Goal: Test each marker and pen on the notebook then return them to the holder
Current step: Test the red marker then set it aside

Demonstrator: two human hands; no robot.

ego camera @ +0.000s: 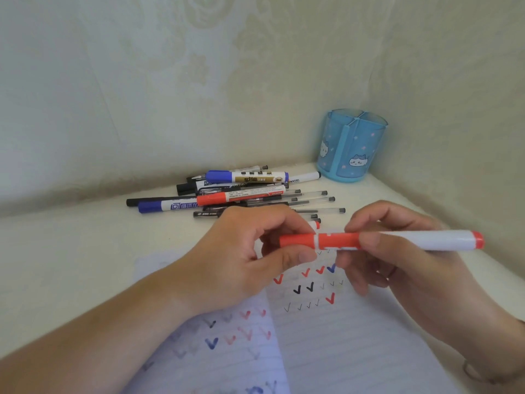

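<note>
A red marker (380,240) lies level above the open notebook (326,331), held between 2 hands. The left hand (244,260) pinches its red cap with thumb and curled fingers. The right hand (397,251) curls around the white barrel. The cap looks seated, though a thin seam shows; whether it is going on or coming off is unclear.

If the cap is left loose, the tip may dry out. A sharp tug could mark the fingers or page.

Rows of red, black and blue ticks cover the notebook. Just behind the hands sits a pile (235,191) of markers and pens. The blue holder (352,146) stands upright in the far right corner and appears empty, with the pile partly between it and the left hand.
</note>
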